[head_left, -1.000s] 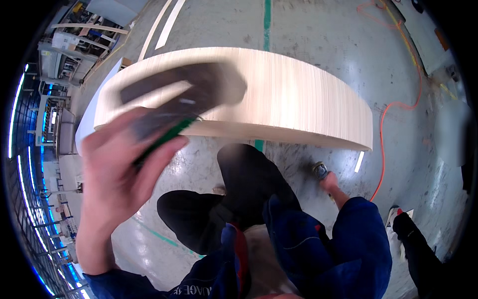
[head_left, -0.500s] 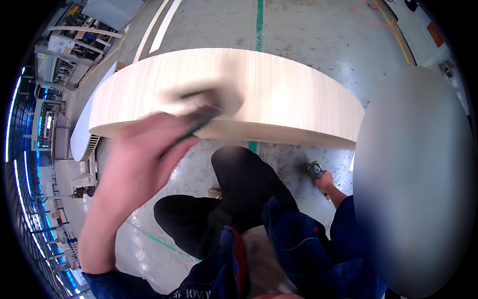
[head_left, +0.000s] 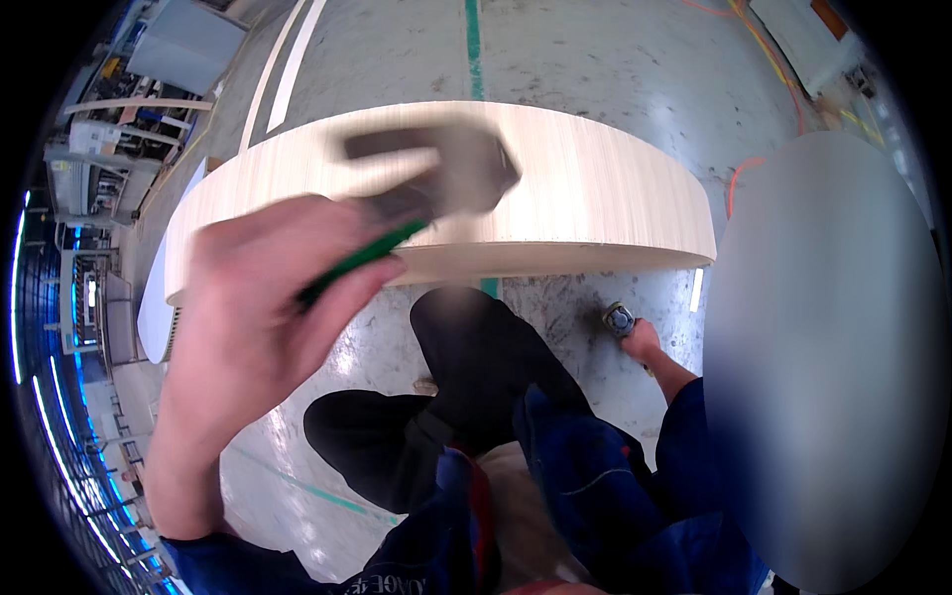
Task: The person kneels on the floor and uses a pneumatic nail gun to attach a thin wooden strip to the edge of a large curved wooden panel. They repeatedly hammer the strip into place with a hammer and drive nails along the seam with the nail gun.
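My left hand [head_left: 273, 283] is closed around a green-handled tool [head_left: 382, 248] with a dark grey, hooked-looking head. Motion blur hides the tool's exact kind. It is held in front of a large curved panel [head_left: 605, 188] with pale, straight wood grain, and I cannot tell whether it touches the surface. Low on the right, beyond the panel's near edge, my right hand [head_left: 643, 340] grips a small power tool [head_left: 619, 318] with a round metallic head. That tool is held away from the panel.
A big blurred grey oval [head_left: 823, 357] covers the right side. My dark-trousered knees [head_left: 486, 347] are close below the panel. Orange hose [head_left: 739, 183] lies at the right on the grey floor [head_left: 595, 59]. Machines and racks [head_left: 129, 149] stand at the far left.
The green-handled tool has moved up across the panel's face, with my left hand still around it. The whole scene has shifted slightly left. My right hand keeps its hold on the power tool.
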Tool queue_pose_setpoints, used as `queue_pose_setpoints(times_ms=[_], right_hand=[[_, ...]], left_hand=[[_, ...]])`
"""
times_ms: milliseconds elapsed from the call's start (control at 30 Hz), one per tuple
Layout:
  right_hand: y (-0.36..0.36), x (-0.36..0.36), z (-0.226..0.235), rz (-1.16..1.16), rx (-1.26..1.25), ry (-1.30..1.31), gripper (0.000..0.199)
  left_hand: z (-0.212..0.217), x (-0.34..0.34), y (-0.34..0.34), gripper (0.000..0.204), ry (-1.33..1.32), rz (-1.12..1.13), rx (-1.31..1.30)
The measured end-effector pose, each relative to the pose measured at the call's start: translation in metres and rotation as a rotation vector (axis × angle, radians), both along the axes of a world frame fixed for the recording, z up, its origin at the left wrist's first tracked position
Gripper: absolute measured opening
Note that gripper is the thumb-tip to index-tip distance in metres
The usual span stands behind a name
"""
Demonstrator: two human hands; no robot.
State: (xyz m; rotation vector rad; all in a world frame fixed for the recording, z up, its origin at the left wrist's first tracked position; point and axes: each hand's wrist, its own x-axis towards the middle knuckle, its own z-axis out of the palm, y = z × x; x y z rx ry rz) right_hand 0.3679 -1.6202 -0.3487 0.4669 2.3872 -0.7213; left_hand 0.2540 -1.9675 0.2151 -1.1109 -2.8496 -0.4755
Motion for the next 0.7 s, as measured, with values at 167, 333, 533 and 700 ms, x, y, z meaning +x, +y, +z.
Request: queue_pose_setpoints(times_ms=[167,333,533,700], right_hand=[[0.0,0.004,-0.015,-0.009,0.057,-0.029,0.033],[-0.002,-0.003,-0.027,0.155,0.083,-0.065,0.028],[-0.007,-0.002,-0.014,-0.022,-0.054,-0.021,0.034],[-0.008,-0.004,-0.003,0.03,-0.055,-0.093,0.032]], left_hand=[[-0.01,0.0,-0.003,0.038,-0.26,0.053,-0.215],[-0.022,-0.022,-0.024,0.036,-0.005,0.127,-0.153],[-0.052,-0.124,-0.101,0.046,0.126,0.45,-0.399],[-0.098,-0.193,-0.163,0.041,0.518,0.315,-0.417]])
